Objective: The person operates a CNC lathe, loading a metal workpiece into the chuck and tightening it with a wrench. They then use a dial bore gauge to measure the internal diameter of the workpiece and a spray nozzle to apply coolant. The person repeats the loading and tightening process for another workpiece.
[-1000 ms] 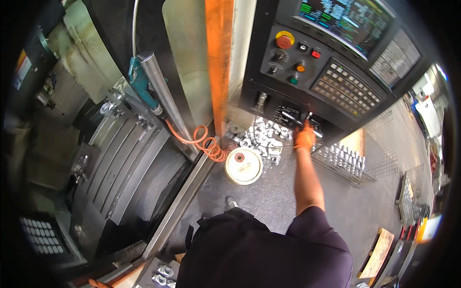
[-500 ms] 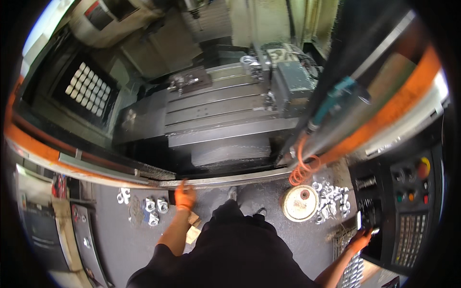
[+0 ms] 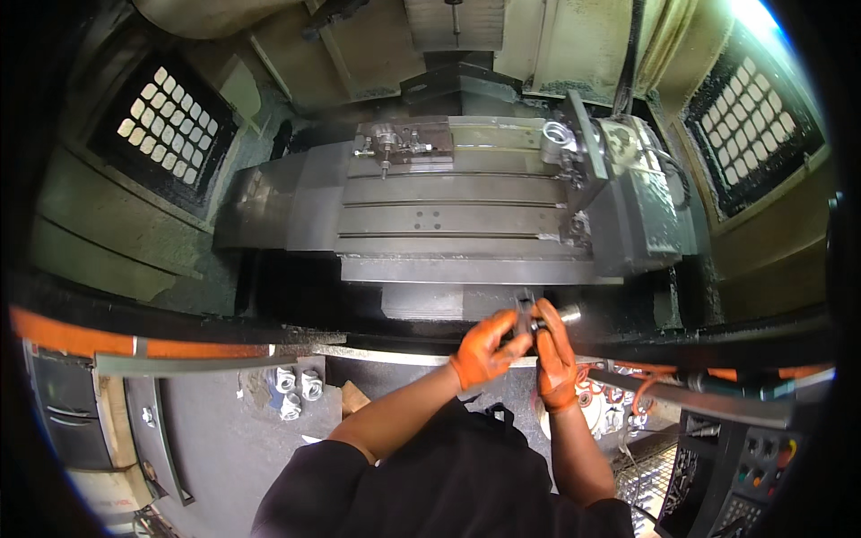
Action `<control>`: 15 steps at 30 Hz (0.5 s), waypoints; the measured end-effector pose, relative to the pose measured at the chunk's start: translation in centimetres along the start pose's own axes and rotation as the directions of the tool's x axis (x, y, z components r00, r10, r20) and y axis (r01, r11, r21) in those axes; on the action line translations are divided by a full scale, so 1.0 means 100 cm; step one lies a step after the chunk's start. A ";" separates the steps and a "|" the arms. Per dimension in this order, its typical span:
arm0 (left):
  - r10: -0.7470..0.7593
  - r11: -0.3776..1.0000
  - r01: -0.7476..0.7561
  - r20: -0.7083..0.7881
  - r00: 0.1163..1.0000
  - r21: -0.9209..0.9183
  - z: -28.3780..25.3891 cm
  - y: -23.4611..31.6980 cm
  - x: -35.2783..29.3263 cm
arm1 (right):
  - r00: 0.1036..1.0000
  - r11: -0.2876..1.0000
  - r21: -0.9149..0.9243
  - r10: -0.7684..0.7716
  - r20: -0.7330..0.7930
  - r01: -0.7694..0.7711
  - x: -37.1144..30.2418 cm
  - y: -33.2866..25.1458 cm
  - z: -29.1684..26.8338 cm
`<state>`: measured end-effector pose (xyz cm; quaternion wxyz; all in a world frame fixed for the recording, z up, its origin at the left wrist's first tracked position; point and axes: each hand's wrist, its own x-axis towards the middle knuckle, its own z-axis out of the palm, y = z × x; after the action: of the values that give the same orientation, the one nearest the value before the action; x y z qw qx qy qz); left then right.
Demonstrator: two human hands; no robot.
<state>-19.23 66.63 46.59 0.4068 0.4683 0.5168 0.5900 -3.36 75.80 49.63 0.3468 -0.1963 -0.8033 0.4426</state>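
Observation:
My left hand (image 3: pixel 484 350), in an orange glove, is closed near the front edge of the machine table. Its fingertips pinch a small grey piece (image 3: pixel 525 303), blurred and partly hidden. Close beside it, my right hand (image 3: pixel 556 359), also gloved, is wrapped round a silver cylindrical metal part (image 3: pixel 569 314), whose round end sticks out to the right. The two hands nearly touch over the machine's front sill. Beyond them lies the slotted machine table (image 3: pixel 404 218). A clamping fixture (image 3: pixel 386 143) stands on its left, and an upright plate fixture (image 3: pixel 587 157) with a silver ring-shaped part (image 3: pixel 558 136) on its right.
The spindle tool (image 3: pixel 456 18) hangs at the back. Several silver castings (image 3: pixel 296 386) lie on the left floor. More parts stand at the right by a coiled orange hose (image 3: pixel 650 387). A control panel (image 3: pixel 762 466) is at lower right; grid windows (image 3: pixel 170 125) flank the chamber.
Both hands have come together in front of the machine table. The right hand came from beside the control panel and now holds the silver part. My view has turned toward the chamber.

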 end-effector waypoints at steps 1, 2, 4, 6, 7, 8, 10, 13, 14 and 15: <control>-0.128 0.982 0.120 -0.043 0.991 -0.146 -0.017 -0.007 0.016 | 0.998 0.994 0.102 0.019 0.063 -0.025 0.023 0.002 0.008; -0.153 0.970 0.135 -0.076 0.985 -0.205 -0.033 -0.012 0.034 | 0.992 0.978 0.202 0.033 0.122 -0.058 0.049 0.003 0.016; -0.177 0.959 0.142 -0.128 0.976 -0.245 -0.063 -0.026 0.064 | 0.963 0.864 0.431 0.195 0.188 -0.260 0.087 0.010 0.031; -0.244 0.872 0.175 -0.097 0.965 -0.457 -0.094 -0.069 0.091 | 0.913 0.941 0.065 0.303 0.274 -0.332 0.111 0.034 0.019; -0.230 0.700 0.172 0.010 0.973 -0.693 -0.117 -0.091 0.115 | 0.936 0.940 0.033 0.335 0.105 -0.340 0.124 0.051 0.011; -0.192 0.466 0.188 0.109 0.975 -0.865 -0.133 -0.107 0.140 | 0.929 0.932 0.006 0.360 -0.080 -0.361 0.136 0.070 0.003; -0.138 0.772 0.036 -0.112 0.984 -0.635 -0.130 -0.116 0.193 | 0.814 0.903 0.043 0.405 -0.416 -0.427 0.171 0.097 -0.018; -0.059 0.433 0.181 0.173 0.983 -0.883 -0.148 -0.146 0.276 | 0.817 0.924 -0.225 0.137 -0.561 -0.309 0.236 0.134 -0.047; -0.063 0.479 0.205 0.200 0.978 -0.853 -0.146 -0.153 0.293 | 0.829 0.904 -0.302 0.093 -0.551 -0.302 0.256 0.149 -0.051; -0.067 0.524 0.227 0.226 0.972 -0.821 -0.144 -0.160 0.309 | 0.842 0.880 -0.376 0.049 -0.537 -0.290 0.272 0.165 -0.055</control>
<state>-40.42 95.29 34.40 0.6712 0.2170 0.1715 0.6877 -17.79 104.70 48.11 0.4518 -0.4525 -0.7398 0.2093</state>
